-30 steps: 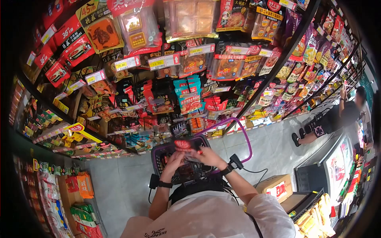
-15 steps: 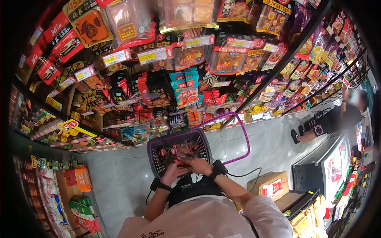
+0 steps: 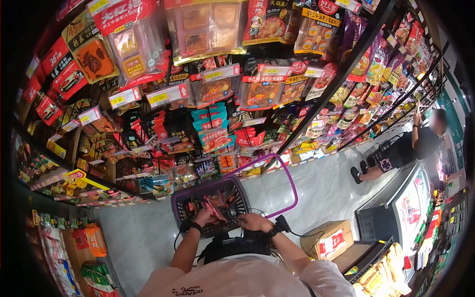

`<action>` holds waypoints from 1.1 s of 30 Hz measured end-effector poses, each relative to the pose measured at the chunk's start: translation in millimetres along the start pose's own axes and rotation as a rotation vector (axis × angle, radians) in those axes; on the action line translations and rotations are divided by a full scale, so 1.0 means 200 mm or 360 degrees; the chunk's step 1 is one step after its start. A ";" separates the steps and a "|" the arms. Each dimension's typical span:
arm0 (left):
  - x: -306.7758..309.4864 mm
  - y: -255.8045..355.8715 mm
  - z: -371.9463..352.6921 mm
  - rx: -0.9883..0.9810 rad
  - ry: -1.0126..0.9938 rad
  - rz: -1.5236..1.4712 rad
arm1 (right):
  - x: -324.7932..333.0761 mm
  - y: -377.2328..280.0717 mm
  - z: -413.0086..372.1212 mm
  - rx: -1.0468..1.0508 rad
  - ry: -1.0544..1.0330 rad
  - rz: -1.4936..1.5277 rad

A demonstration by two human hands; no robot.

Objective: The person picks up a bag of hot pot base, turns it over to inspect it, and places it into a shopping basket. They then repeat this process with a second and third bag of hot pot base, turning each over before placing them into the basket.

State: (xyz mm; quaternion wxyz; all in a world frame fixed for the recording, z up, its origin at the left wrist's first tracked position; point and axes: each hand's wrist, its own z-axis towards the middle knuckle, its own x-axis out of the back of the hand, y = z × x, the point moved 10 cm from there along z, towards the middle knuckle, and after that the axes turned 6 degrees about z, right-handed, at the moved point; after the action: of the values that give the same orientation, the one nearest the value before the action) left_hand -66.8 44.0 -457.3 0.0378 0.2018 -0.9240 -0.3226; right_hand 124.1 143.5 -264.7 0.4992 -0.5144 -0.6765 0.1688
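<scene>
A dark basket [image 3: 236, 190] with its purple handle [image 3: 295, 190] folded out to the right stands in front of my body. Several small packets lie inside it. At the basket's near left part, my left hand [image 3: 202, 217] has its fingers closed on the edge of a red packet [image 3: 213, 207]. My right hand [image 3: 253, 222] is at the near right corner of the basket, fingers bent together by the rim; what they hold is too small to tell.
Shelves of hanging packets [image 3: 213, 129] rise beyond the basket. A person [image 3: 420, 143] stands at the right near a freezer [image 3: 378, 222]. A cardboard box [image 3: 326, 240] lies to my right, and another rack of packets [image 3: 96, 272] stands at lower left.
My hands have moved apart, the left one to the left and the right one towards the basket's near right corner. A red packet now shows between them. The camera view has shifted.
</scene>
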 end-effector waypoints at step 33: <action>0.75 2.71 -0.73 -0.2322 0.1242 -0.0086 | 0.20 -0.18 0.19 0.0230 0.0148 0.0134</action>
State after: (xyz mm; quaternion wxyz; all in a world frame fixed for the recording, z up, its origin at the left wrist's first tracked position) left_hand -363.3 284.7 -20.7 0.4696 0.2462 -0.3979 -0.7487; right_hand 74.8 173.4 -234.9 0.5584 -0.5124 -0.6163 0.2139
